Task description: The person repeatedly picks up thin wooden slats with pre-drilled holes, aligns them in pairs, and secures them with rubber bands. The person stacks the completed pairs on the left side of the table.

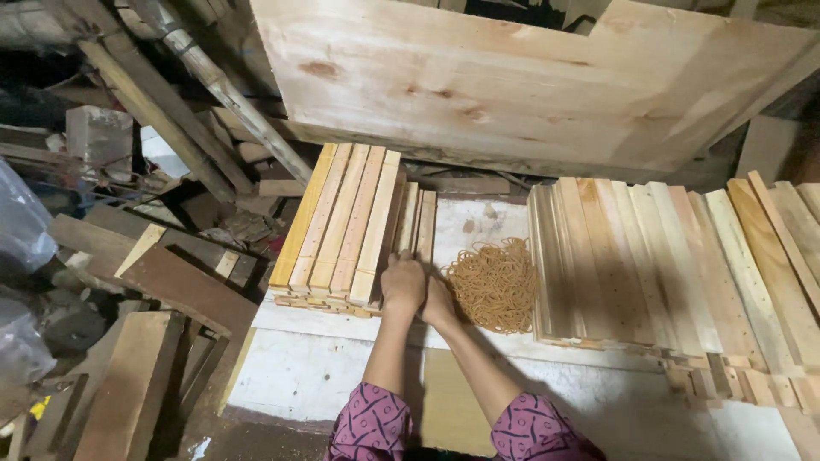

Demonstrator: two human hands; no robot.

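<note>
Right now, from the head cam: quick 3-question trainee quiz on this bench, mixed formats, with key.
1. True or false: both hands rest at the near end of the left stack of wooden slats.
2. What lies between the two slat stacks? A) rubber bands B) nails C) sawdust
3. Fill in: a large ____ board leans behind the stacks.

Key:
1. True: left hand and right hand are together there.
2. A: the pile of rubber bands, left of the right stack.
3. Wooden.
</note>
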